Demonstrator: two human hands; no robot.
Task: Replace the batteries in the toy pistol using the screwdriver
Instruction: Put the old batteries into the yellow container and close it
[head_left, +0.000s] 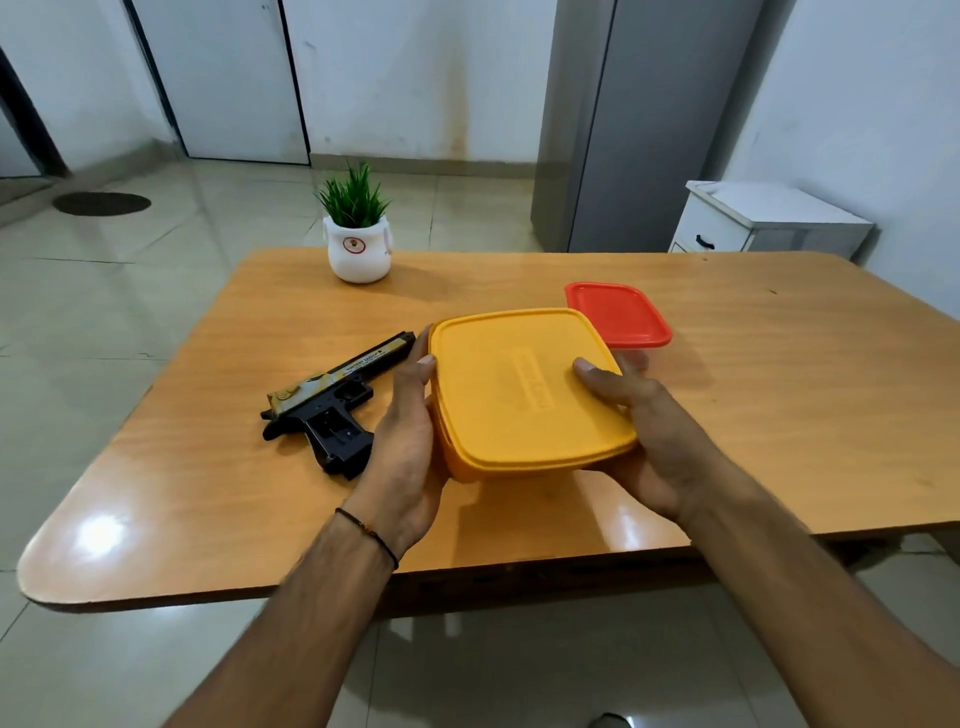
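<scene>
Both sets of fingers (423, 365) are clamped on the yellow box (524, 400). The left hand (410, 441) curls round its left side, and the right hand (657, 441) grips the right side with the thumb on the lid. The box is held a bit tilted over the tabletop (789, 395). The toy pistol (332, 400) lies flat just left of the left hand, barrel pointing away. A red-lidded box (618, 314) sits right behind the yellow one, and there's a potted plant (358, 244) near the far edge.

one black and gold plastic toy pistol (332, 400); two square lidded plastic boxes, one yellow box (524, 395) and one red box (618, 314); one white potted green plant (358, 244); one wooden worktop (779, 389).
</scene>
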